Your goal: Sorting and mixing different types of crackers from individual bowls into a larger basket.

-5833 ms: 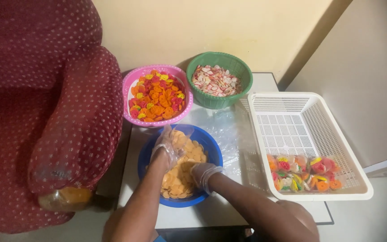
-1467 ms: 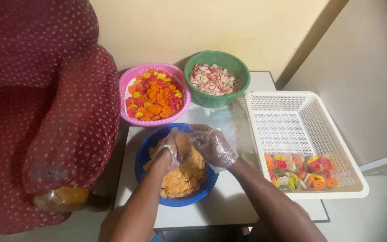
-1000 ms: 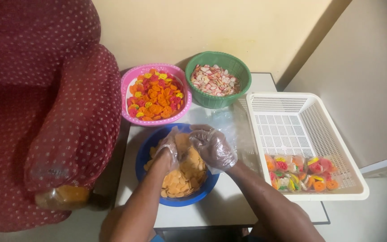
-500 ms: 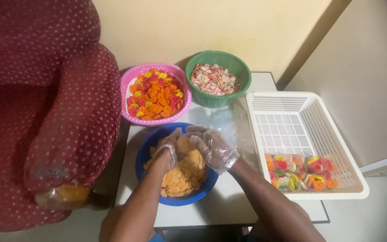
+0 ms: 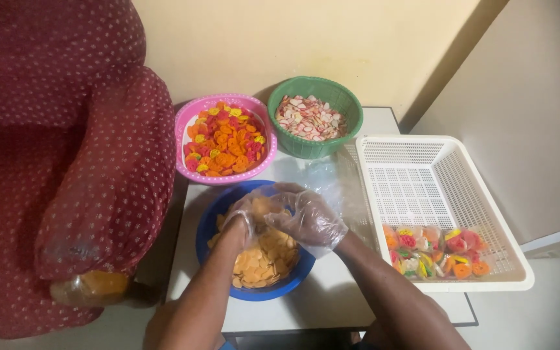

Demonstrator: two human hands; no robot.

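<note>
A pale yellow wall [image 5: 332, 39] runs behind the small white table [image 5: 332, 304], meeting a grey-beige wall [image 5: 526, 97] on the right at a shadowed corner. A dark red armchair with white dots [image 5: 66, 142] fills the left side, its padded arm touching the table's edge. The light is soft and warm, indoors.

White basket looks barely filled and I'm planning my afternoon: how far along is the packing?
Done: a few filled packets sit at the white basket's near end. In hand: both gloved hands, left hand and right hand, work over the blue bowl of orange chips. Left: pink bowl and green bowl remain full.
</note>
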